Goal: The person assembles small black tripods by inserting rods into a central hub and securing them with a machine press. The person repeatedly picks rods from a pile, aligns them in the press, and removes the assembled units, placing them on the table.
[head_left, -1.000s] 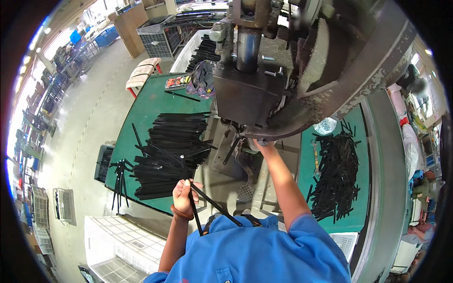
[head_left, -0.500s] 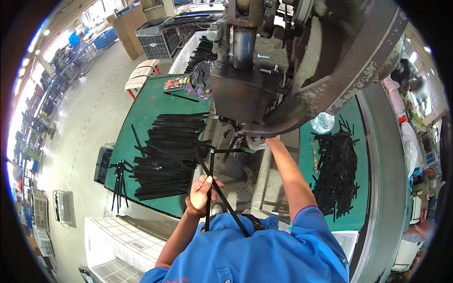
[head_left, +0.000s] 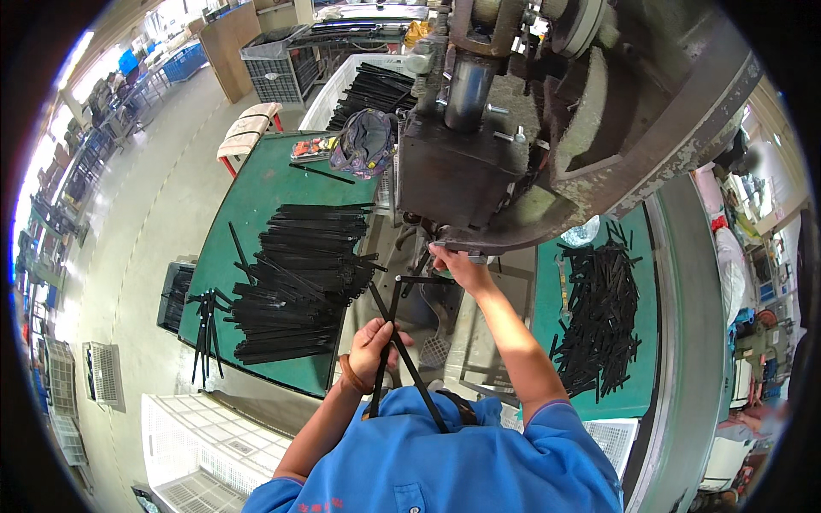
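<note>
**Black rods at the press**

From the head view, my left hand [head_left: 374, 342] had its grip closed around two crossed long black metal rods [head_left: 402, 342] in front of my chest. My right hand [head_left: 453, 265] reached under the heavy grey press machine [head_left: 479, 162], fingertips pinching a short black rod [head_left: 425, 279]. A stack of black rods [head_left: 299, 274] lay on the green bench [head_left: 248, 197] to my left.

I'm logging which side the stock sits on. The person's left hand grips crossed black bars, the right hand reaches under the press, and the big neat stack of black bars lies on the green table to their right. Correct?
Not quite. The head view shows the neat stack of black bars on the green table to the person's left. The left hand does grip the crossed black bars, and the right hand reaches under the press.
</note>
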`<state>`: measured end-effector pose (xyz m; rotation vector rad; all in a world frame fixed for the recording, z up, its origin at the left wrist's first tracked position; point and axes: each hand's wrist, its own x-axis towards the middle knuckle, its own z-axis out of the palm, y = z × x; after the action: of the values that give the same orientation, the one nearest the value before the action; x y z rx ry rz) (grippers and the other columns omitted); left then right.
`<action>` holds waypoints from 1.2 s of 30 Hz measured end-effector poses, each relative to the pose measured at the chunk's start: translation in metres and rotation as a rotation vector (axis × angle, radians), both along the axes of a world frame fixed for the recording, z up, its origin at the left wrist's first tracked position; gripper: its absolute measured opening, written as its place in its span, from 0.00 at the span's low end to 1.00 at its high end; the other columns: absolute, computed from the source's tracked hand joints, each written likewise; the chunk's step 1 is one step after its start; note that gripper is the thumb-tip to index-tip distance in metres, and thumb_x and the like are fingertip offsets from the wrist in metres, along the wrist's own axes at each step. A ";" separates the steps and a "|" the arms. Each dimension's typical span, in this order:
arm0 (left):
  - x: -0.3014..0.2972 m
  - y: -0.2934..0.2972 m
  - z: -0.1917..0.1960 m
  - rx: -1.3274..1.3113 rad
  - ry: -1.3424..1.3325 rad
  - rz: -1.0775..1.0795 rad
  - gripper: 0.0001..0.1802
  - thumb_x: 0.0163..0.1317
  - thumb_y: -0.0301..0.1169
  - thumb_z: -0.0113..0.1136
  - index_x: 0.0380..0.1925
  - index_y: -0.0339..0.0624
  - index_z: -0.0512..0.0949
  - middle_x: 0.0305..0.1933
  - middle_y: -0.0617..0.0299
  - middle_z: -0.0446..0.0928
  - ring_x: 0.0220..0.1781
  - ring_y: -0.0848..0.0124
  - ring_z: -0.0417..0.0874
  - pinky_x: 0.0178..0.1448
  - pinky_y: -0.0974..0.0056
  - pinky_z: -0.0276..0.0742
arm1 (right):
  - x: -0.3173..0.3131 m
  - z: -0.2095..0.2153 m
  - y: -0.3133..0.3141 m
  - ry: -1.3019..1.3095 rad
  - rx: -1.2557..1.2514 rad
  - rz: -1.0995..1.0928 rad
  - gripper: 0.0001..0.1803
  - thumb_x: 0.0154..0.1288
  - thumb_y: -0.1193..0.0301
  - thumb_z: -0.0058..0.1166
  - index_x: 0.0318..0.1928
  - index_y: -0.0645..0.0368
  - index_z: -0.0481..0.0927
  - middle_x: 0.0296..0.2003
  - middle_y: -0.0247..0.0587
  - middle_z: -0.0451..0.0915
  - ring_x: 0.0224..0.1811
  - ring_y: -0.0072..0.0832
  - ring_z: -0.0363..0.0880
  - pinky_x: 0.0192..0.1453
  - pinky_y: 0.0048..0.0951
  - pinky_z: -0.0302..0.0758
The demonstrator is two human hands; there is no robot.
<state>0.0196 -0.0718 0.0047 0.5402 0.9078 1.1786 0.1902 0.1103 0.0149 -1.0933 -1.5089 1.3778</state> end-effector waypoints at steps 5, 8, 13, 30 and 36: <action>0.000 0.001 0.002 0.014 0.010 -0.035 0.10 0.70 0.34 0.43 0.39 0.38 0.68 0.32 0.54 0.80 0.14 0.80 0.71 0.17 0.75 0.67 | 0.000 -0.007 0.008 -0.024 -0.103 0.000 0.12 0.61 0.65 0.58 0.26 0.60 0.76 0.19 0.33 0.76 0.20 0.19 0.75 0.26 0.22 0.74; 0.002 0.007 0.006 0.026 0.053 -0.063 0.11 0.71 0.34 0.42 0.39 0.36 0.68 0.32 0.54 0.79 0.15 0.80 0.71 0.17 0.75 0.67 | 0.001 -0.004 0.009 0.093 -0.251 0.005 0.12 0.60 0.65 0.60 0.25 0.59 0.76 0.20 0.34 0.77 0.20 0.20 0.75 0.26 0.22 0.74; 0.020 0.032 0.016 0.109 0.048 -0.151 0.11 0.70 0.34 0.43 0.39 0.36 0.68 0.32 0.55 0.79 0.16 0.80 0.71 0.18 0.76 0.67 | 0.031 -0.035 0.055 0.067 -0.157 -0.073 0.09 0.63 0.68 0.53 0.30 0.59 0.78 0.20 0.35 0.76 0.17 0.20 0.72 0.21 0.23 0.70; 0.053 0.082 -0.006 0.098 0.058 -0.189 0.10 0.70 0.34 0.45 0.39 0.39 0.68 0.32 0.54 0.80 0.16 0.77 0.72 0.19 0.73 0.68 | 0.074 -0.028 -0.135 0.153 -0.326 0.014 0.18 0.72 0.60 0.41 0.50 0.62 0.73 0.23 0.33 0.76 0.21 0.19 0.73 0.27 0.23 0.72; 0.053 0.086 -0.022 0.035 0.011 -0.246 0.10 0.69 0.35 0.46 0.39 0.39 0.69 0.36 0.51 0.81 0.19 0.75 0.74 0.20 0.70 0.71 | 0.039 -0.018 -0.168 0.087 -0.360 -0.106 0.12 0.71 0.66 0.44 0.47 0.60 0.74 0.17 0.30 0.71 0.15 0.16 0.66 0.18 0.20 0.65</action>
<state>0.0724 0.0140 -0.0172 0.6676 0.8056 0.9706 0.2288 -0.0573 -0.0031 -1.2917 -1.1497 1.6392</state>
